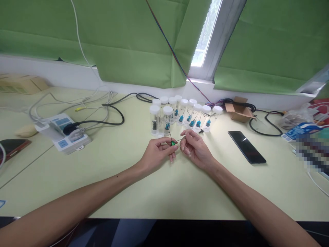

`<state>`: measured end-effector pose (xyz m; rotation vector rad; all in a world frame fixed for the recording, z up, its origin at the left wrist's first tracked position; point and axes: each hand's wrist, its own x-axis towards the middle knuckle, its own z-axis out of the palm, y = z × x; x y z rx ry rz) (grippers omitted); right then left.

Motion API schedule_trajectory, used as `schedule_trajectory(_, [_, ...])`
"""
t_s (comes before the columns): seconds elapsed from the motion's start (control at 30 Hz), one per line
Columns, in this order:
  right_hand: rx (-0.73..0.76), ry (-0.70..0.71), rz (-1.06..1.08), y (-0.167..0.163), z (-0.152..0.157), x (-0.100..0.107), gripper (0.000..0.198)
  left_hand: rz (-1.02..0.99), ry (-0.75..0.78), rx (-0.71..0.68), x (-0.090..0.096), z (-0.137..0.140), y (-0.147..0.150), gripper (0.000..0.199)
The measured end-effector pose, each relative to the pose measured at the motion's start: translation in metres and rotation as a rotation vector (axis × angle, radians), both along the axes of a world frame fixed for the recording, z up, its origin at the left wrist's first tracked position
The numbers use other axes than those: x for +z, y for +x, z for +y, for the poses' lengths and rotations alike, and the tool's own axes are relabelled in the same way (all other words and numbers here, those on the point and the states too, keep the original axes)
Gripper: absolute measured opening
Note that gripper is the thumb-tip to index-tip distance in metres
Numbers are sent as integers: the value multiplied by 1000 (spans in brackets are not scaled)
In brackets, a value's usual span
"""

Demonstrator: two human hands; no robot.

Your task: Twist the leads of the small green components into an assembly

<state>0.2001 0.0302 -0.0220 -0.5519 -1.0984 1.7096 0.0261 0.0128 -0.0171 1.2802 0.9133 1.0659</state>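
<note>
My left hand [162,150] pinches a small green piece [173,143] between thumb and fingers, above the middle of the table. A thin dark rod [170,136] sticks up from this piece. Close by on the right, my right hand [195,148] has its fingers curled in, with thumb and forefinger near a thin pale strand between the hands. What those fingertips hold is too small to make out. Just beyond both hands stand several clear tubes [154,124] with white caps, holding blue or dark pieces on thin rods. A small black part [201,131] lies before the tubes.
A black phone [246,146] lies to the right, with an opened cardboard box [239,111] behind it. At left is a white power strip [68,132] with plugs and cables. Black cable [120,116] loops across the back. Green blinds [133,44] hang behind the table [123,195].
</note>
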Motion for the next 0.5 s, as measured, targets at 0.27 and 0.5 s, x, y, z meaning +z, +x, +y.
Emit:
schedule_trajectory(0.27, [-133, 53, -62, 0, 2, -1, 21, 16, -5, 4, -1, 1, 0, 23])
schedule_trajectory(0.5, [-218, 105, -85, -1, 2, -3, 19, 18, -14, 5, 0, 1, 0, 23])
